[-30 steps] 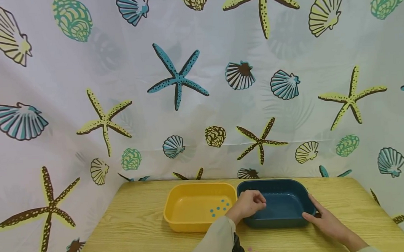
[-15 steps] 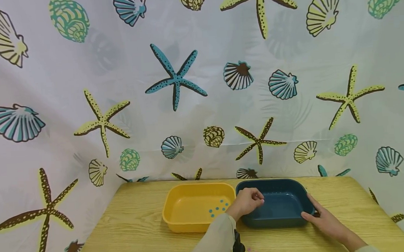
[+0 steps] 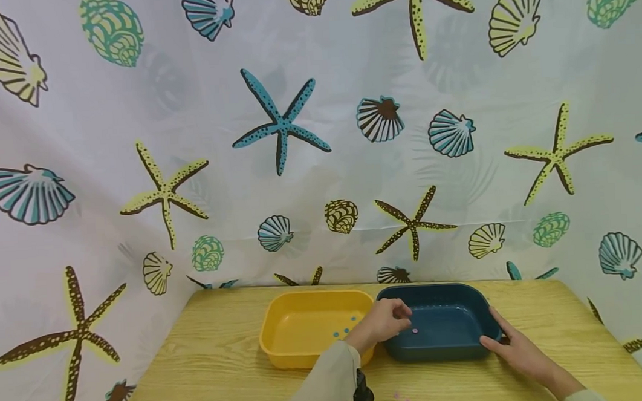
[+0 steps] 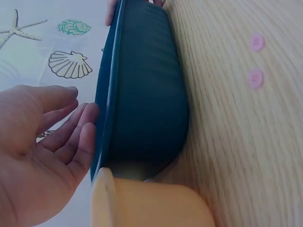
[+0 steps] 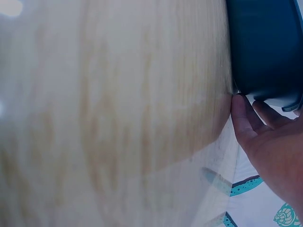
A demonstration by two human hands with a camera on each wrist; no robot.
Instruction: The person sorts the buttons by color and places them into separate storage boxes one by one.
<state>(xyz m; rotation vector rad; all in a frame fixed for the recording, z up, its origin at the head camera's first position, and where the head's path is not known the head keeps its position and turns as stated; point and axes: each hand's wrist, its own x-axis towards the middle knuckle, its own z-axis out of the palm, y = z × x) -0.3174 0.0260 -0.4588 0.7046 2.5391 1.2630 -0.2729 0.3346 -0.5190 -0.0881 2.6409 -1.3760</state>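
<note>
In the head view my left hand [image 3: 382, 322] hovers over the left end of a dark blue plastic basin [image 3: 443, 354]. Its fingers are loosely bent and hold nothing; the left wrist view shows a gap between thumb and fingertips. A small pink button [image 3: 414, 330] lies on the basin floor near those fingers. My right hand [image 3: 516, 348] rests against the basin's right end, thumb at the front corner and fingers along the side. The right wrist view shows those fingertips touching the outer wall, rather straight.
A yellow basin [image 3: 286, 361] stands against the blue one on the left, with several small blue buttons [image 3: 336, 334] inside, partly hidden by my left arm. Two pink buttons [image 4: 256, 78] lie on the wooden table [image 3: 210, 364] in front. A shell-patterned curtain [image 3: 320, 182] encloses the back and sides.
The pink button has left my left fingers and now lies in the blue basin. The left hand has opened slightly and drawn back to the left. My right hand has stayed in place.
</note>
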